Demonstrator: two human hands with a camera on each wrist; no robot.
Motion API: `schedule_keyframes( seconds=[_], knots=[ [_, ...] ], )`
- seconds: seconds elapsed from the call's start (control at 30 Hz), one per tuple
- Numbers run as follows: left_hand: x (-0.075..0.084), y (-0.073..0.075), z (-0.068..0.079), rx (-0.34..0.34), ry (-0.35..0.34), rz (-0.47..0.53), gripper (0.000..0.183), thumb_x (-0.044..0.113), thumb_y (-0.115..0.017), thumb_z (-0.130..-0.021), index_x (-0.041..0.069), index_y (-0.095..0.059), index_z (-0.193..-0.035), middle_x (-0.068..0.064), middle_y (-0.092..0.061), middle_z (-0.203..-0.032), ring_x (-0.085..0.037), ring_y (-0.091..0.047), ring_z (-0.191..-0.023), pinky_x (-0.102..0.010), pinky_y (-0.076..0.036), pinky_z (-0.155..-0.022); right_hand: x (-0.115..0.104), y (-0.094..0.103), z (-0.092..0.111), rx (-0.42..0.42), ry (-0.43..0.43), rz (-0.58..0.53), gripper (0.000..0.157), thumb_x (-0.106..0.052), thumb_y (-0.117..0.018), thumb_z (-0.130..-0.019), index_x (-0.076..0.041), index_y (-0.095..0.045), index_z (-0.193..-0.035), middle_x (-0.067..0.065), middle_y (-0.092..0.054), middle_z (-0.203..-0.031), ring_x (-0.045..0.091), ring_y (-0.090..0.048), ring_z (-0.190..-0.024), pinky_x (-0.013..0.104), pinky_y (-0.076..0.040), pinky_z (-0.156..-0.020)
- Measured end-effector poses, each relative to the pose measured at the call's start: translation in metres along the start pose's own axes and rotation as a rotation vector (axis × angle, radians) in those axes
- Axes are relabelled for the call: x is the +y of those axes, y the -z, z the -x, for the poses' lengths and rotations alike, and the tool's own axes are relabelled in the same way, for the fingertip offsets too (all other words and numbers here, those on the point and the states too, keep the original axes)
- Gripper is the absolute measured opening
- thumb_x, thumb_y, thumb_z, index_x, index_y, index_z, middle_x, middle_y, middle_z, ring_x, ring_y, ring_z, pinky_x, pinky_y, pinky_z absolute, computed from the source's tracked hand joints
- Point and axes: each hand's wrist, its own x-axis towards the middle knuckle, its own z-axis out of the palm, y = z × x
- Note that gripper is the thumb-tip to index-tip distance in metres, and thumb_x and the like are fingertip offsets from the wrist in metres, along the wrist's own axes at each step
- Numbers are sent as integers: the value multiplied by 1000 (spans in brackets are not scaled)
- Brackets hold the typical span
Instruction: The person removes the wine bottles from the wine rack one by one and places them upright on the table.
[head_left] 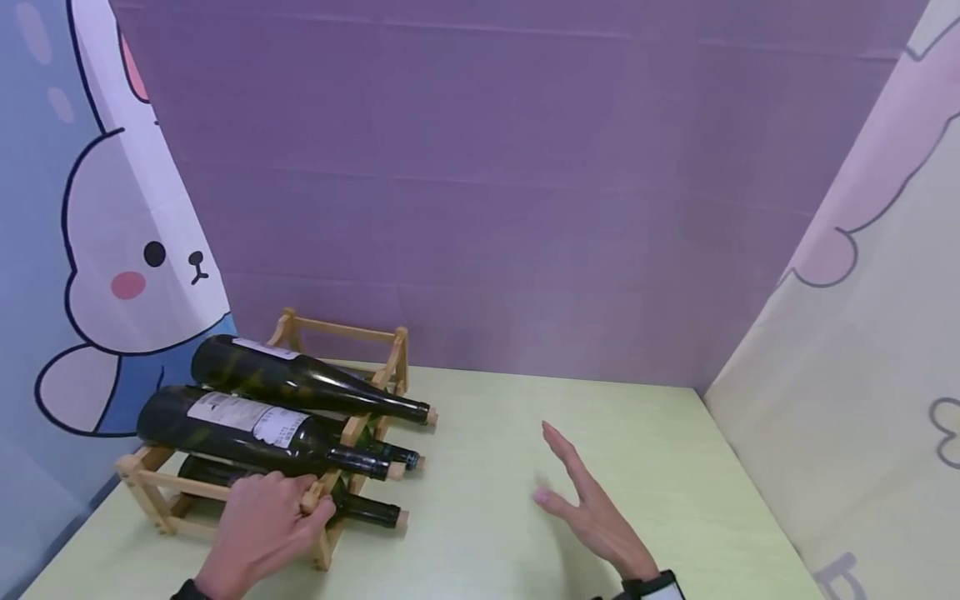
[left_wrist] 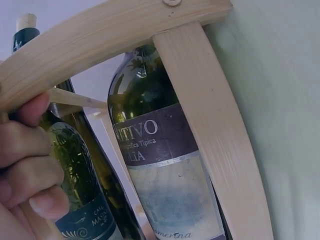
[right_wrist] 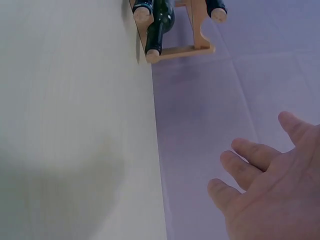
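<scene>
A wooden wine rack (head_left: 341, 328) stands on the left of the table with several dark bottles lying in it, corked necks toward the right. Two lie on the upper level: a rear bottle (head_left: 288, 375) and a nearer bottle (head_left: 225, 425) with a white label. Below them, the neck of a lower bottle (head_left: 375, 511) pokes out. My left hand (head_left: 262, 521) grips the rack's near top corner, fingers curled round the wood. In the left wrist view a labelled bottle (left_wrist: 160, 150) shows behind the frame. My right hand (head_left: 596, 512) hovers over the table with spread fingers, holding nothing.
The pale table (head_left: 480, 533) runs back to a purple cloth wall (head_left: 480, 183). A blue printed curtain with a cartoon animal (head_left: 150, 275) hangs at the left, close to the rack. A pale printed curtain (head_left: 862, 350) borders the right side.
</scene>
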Motion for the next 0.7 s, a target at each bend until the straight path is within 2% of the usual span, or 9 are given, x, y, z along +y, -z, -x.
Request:
schedule_keyframes(
  seconds=[0.1,0.2,0.57,0.7],
  knots=[
    [-1,-1,1,45,-30,-7,47,30,-69,-82,25,-29,-58,13,-10,-58,-5,-13,-51,-24,-10,-54,-7,-10,-3,-3,-2,2,81,-32,-66,-97,-38,-19,-162,-4,-25,-170,35,-20,-158,80,-25,-108],
    [-2,-1,0,62,-50,-9,50,31,-69,-81,24,-24,-59,13,-8,-60,-5,-10,-53,-24,-8,-55,-15,-20,-7,-5,-3,11,82,-34,-67,-96,-39,-19,-162,-5,-24,-170,34,-21,-158,80,-24,-109],
    [-1,2,-3,-13,-48,21,50,32,-65,-84,24,-23,-59,13,-7,-59,-4,-8,-53,-24,-8,-54,-35,-47,-20,-21,33,63,91,-38,-74,-90,-36,-19,-162,0,-25,-170,39,-25,-156,78,-25,-110],
    [-4,2,-1,13,-64,18,51,33,-65,-84,25,-22,-57,13,-6,-58,-3,-7,-52,-23,-7,-54,-47,-57,-25,-38,-5,65,93,-42,-76,-88,-41,-20,-161,-4,-23,-170,34,-23,-158,77,-25,-112]
  ],
)
